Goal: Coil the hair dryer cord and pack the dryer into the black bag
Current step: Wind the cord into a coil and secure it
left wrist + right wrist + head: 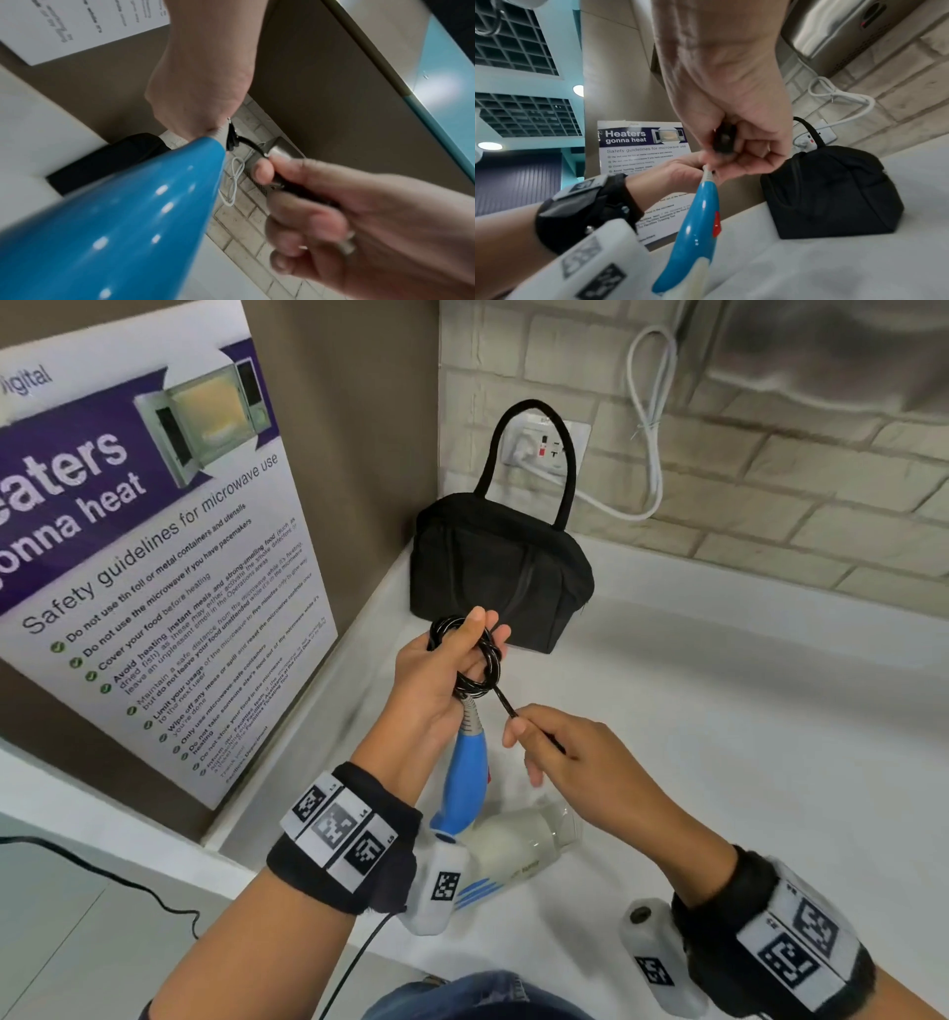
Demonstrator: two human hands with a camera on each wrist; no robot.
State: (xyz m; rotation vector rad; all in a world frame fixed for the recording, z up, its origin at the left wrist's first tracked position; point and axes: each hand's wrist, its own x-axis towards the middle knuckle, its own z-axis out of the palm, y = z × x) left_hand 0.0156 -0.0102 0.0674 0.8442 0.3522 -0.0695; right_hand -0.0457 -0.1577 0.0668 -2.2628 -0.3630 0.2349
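Nearest the camera, both forearms wore black wristbands with square printed markers, and small white camera housings hung below the wrists. The right hand [560, 752] was curled, its thumb and forefinger pinching the free end of the thin black braided cord [475, 662]; the right wrist view showed a dark blocky piece, apparently the plug, held inside its closed fingers [734, 160], though blur made it hard to tell for sure. Just beside it and slightly farther off, the left hand [441, 675] was raised above the white table [744, 711], its fingers closed round several loops of the cord already wound into a small coil, with one strand running tight from the coil down to the right hand. The blue-handled hair dryer with a pale white barrel [464, 793] hung below the left hand by its ribbed grey cord sleeve, handle end uppermost, a red switch showing on the handle's side, and its barrel lay low near the table between the two wrists; whether it touched the surface could not be told. Beyond the hands, in the corner of the table, the black fabric bag with a looped carry handle [503, 572] stood upright and apparently closed. To its left, a white and purple microwave safety poster [154, 557] leaned against the brown wall. Behind the bag, a white wall socket [544, 444] on the pale brick wall held a plug, and its white cable [655, 428] looped along the bricks under a steel wall-mounted appliance [832, 351].
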